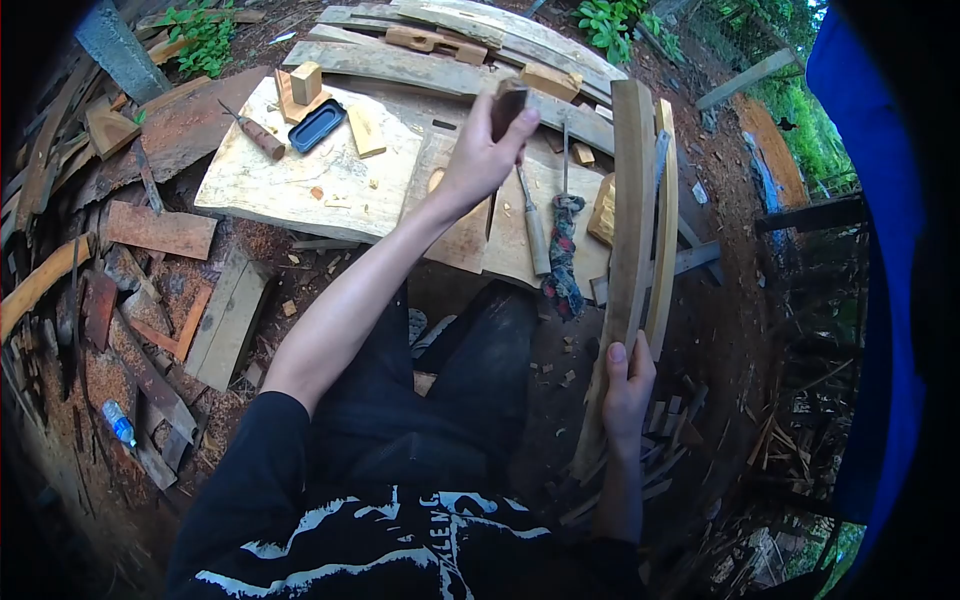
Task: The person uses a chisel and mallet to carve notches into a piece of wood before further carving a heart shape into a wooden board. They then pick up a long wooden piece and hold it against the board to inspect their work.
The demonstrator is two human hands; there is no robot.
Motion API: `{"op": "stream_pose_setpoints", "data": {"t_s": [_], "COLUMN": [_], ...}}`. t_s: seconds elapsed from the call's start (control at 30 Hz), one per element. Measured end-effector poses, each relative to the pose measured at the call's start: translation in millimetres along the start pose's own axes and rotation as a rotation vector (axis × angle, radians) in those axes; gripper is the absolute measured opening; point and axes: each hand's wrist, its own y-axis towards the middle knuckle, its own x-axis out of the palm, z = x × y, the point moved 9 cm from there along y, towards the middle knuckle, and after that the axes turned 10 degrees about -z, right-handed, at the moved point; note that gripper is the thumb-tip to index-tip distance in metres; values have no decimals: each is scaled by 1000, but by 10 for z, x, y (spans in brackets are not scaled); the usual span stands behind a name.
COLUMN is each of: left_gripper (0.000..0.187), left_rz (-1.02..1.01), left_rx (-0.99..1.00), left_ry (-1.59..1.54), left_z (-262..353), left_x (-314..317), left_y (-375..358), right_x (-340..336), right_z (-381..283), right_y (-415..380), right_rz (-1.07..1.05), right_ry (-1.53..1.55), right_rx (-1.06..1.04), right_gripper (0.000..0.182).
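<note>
My left hand (487, 150) is raised over the far side of the workbench (250, 185), its fingers closed around a small dark wooden block (509, 105). Low on the right, my right hand (626, 395) grips a long wooden plank (628, 220) near its lower end, thumb lying on the face. The plank stands tilted up past the bench's right edge. A second narrow strip of wood (662, 230) runs beside it. Between my hands, a chisel with a pale handle (536, 240) and a tool with a cloth-wrapped handle (566, 255) lie on the bench.
On the bench's left are a black tray (317, 126), a brown-handled tool (262, 138) and small wood blocks (306, 82). Long boards (400, 65) line the back, with a wooden hand plane (435, 44). Scrap wood (160, 230) and a plastic bottle (118, 423) litter the ground left.
</note>
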Motion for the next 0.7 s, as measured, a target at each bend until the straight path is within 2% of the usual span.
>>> {"op": "stream_pose_setpoints", "data": {"t_s": [0.07, 0.27, 0.33, 0.7], "left_gripper": [38, 40, 44, 46], "left_rz": [-38, -151, -195, -212], "left_rx": [2, -7, 76, 16], "left_ry": [46, 60, 114, 139], "left_z": [19, 11, 25, -63], "left_x": [82, 282, 342, 347], "left_y": [44, 80, 90, 103], "right_x": [8, 9, 29, 58], "right_z": [138, 286, 275, 301], "right_y": [-10, -27, -14, 26], "right_rz": [-23, -22, -14, -20], "right_ry": [31, 71, 74, 51], "right_rx": [90, 137, 139, 153], "right_gripper": [34, 32, 32, 32]}}
